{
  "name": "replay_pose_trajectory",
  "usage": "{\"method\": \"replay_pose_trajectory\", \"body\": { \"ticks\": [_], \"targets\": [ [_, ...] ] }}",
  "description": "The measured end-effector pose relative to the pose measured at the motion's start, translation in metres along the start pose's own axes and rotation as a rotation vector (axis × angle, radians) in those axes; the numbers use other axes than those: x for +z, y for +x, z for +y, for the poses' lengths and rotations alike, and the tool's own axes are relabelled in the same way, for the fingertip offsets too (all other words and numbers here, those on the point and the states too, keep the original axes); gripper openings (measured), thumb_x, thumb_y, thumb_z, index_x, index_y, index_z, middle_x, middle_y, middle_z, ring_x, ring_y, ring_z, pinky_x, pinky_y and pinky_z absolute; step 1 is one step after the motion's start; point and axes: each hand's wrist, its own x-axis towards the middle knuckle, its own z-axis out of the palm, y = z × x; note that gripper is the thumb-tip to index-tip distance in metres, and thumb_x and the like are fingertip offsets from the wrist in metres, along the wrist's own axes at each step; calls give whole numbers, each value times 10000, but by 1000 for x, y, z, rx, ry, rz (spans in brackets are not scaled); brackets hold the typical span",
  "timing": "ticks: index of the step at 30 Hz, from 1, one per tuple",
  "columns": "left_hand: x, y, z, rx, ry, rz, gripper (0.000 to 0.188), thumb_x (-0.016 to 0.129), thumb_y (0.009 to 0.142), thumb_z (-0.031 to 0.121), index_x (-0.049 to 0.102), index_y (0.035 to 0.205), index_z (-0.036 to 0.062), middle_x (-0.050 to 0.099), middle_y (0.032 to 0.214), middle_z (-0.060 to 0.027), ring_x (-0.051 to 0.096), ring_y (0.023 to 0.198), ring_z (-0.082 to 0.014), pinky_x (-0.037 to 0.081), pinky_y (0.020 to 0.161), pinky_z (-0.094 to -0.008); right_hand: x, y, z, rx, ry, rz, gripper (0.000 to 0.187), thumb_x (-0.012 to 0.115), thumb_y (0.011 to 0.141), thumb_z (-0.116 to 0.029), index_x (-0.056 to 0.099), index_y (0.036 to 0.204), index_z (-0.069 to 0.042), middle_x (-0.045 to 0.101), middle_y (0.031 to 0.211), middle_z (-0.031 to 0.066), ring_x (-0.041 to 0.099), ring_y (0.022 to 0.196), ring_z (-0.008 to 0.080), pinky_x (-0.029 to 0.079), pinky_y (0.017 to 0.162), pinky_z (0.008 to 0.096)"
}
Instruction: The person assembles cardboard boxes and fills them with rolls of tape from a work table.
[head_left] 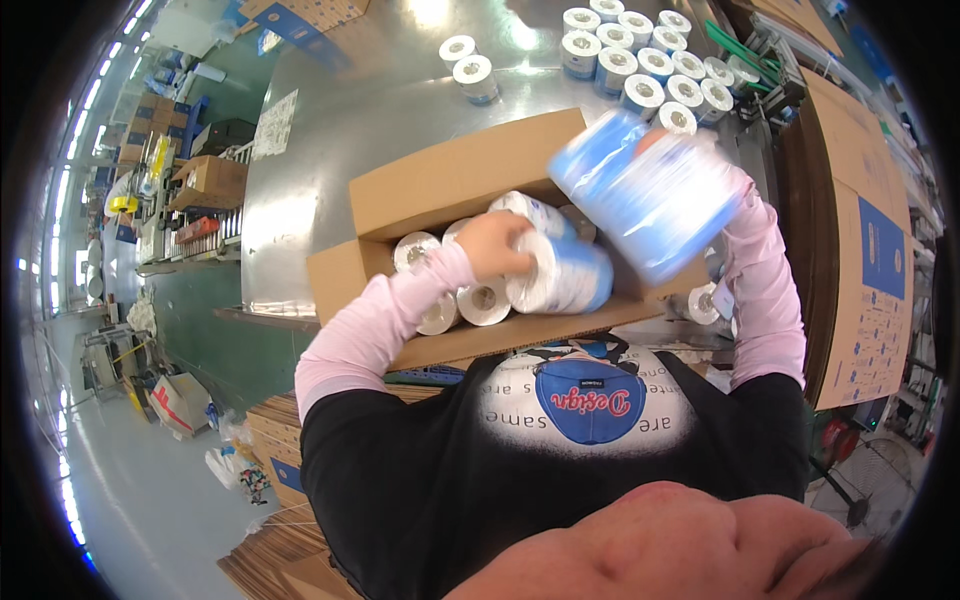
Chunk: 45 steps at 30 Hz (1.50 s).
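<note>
An open cardboard box (pixel 455 172) stands before me with its flaps spread. White paper rolls in blue-and-white wrap (pixel 483 301) fill its left and middle part. My left hand (pixel 490 246) reaches into it, thumb and fingers closed around the end of a wrapped roll (pixel 570 278) lying on its side. Over the box's right end, a blue-and-white plastic-wrapped pack (pixel 668 205) is tilted and smeared by motion. My right hand (pixel 655 142) grips it at its upper right side; part of the hand is hidden by the pack.
Several upright rolls (pixel 655 62) crowd the far right of the metal table (pixel 370 110); two more rolls (pixel 474 78) stand left of them. A large printed carton (pixel 850 250) rises at the right. Conveyor rollers (pixel 215 220) run at the left.
</note>
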Motion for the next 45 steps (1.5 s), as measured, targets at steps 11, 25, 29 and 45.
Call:
{"method": "replay_pose_trajectory", "body": {
  "ticks": [11,25,29,45],
  "targets": [
    [-20,28,16,266,462,221,417,636,772,157,598,1180,80,568,1213,-172,509,1159,-377,422,1007,-435,177,13,36,297,-939,-191,418,612,797,-183,594,1207,-102,517,1240,195,461,1218,367,345,1049,481],
    [-1,333,-70,24,415,179,467,682,811,331,600,1226,132,526,1307,-180,463,1228,-365,381,1042,-419,-69,-31,162,388,-855,714,372,659,752,-98,656,1123,-108,597,1198,159,518,1154,360,413,1010,412],
    [6,430,-20,-136,550,380,723,696,757,562,503,1332,168,370,1437,-204,278,1370,-377,296,1073,-513,-144,-24,241,863,-967,287,498,662,797,-183,584,1287,-225,401,1441,165,278,1403,328,288,1115,471],
    [-23,484,-88,-304,707,256,475,556,877,467,560,1310,269,593,1159,-185,548,1097,-368,444,963,-440,-66,45,308,528,-1007,224,371,750,633,-288,715,985,-174,534,1122,161,463,1147,337,259,1084,477]
  ]
}}
